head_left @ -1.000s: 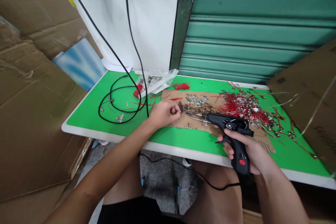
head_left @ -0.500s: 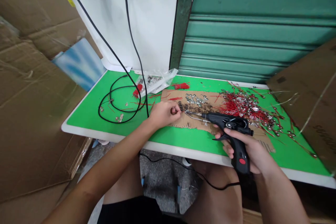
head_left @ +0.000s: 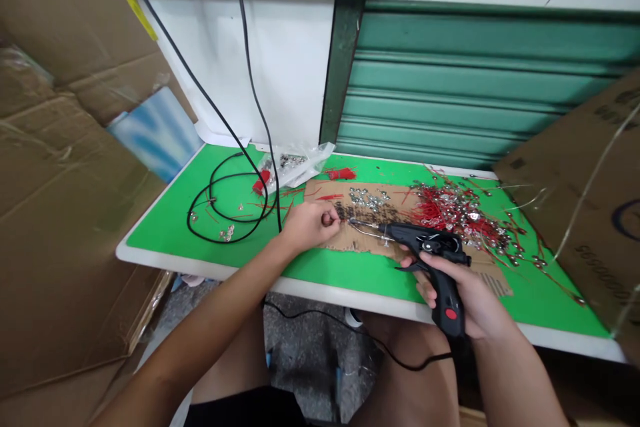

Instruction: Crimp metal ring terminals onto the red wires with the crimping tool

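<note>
Soldering gun (head_left: 447, 300): black, red dot on handle base; barrel points left over the cardboard sheet (head_left: 345, 240), thin metal guide tube (head_left: 369, 233) running under it toward the tip (head_left: 354, 221).
Right hand (head_left: 475, 293): wrapped round the gun's grip, thumb up on the body, fingers near the trigger.
Left hand (head_left: 309, 223): fingers curled, thumb and index pinched together at the left part of the cardboard, just beside the tip. Can't tell if a wire is between them; too small.
Cardboard: lies on the green tabletop (head_left: 170, 227), dark scorch marks under and around the tip.
Metal discs (head_left: 370, 199): loose cluster on the cardboard, behind the tip.
Wire pile (head_left: 457, 210): red wires with shiny metal discs, tangled, right of the cluster, spilling off the cardboard.
Red wire bundle (head_left: 341, 174): behind the cardboard, near the clear plastic bag (head_left: 313, 163), which has metal parts in it.
Black cable (head_left: 230, 239): looped on the tabletop, left side.
Gun cord (head_left: 415, 368): hangs below the table edge, over the legs.
</note>
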Demonstrator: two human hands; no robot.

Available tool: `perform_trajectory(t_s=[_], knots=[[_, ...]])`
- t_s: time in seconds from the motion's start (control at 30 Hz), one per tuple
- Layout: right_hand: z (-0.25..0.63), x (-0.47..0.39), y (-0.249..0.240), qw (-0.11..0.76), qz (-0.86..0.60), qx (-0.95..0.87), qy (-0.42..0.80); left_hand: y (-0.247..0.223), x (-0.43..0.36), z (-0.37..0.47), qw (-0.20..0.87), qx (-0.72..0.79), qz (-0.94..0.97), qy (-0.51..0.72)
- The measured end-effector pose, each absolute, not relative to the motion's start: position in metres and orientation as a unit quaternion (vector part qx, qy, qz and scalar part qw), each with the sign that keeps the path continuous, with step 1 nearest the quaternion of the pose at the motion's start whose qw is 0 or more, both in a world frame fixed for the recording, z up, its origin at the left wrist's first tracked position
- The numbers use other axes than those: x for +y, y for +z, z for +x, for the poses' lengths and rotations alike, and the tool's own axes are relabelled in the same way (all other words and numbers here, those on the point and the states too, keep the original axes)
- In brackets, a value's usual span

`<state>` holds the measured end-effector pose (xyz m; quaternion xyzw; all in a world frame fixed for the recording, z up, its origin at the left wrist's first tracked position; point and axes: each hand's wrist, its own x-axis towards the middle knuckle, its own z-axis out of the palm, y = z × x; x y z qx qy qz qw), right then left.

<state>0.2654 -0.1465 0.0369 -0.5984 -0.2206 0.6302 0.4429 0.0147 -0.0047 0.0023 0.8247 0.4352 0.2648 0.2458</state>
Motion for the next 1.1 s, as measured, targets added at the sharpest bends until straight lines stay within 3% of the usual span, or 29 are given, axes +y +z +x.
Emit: perform_trajectory(t_s=[0.23, 0.53, 1.1], knots=[[0.282, -0.153, 0.042, 0.609, -0.518, -0.212, 0.562, 0.006, -0.006, 0.015, 0.240, 0.430, 0.829, 0.264], [0.303, -0.156, 0.026, 0.659, -0.493, -0.219, 0.524, 0.006, -0.006, 0.016, 0.244, 0.433, 0.826, 0.266], [0.299, -0.162, 0.040, 0.684, -0.413, -0.235, 0.553, 0.005, -0.008, 0.016, 0.224, 0.441, 0.829, 0.262]])
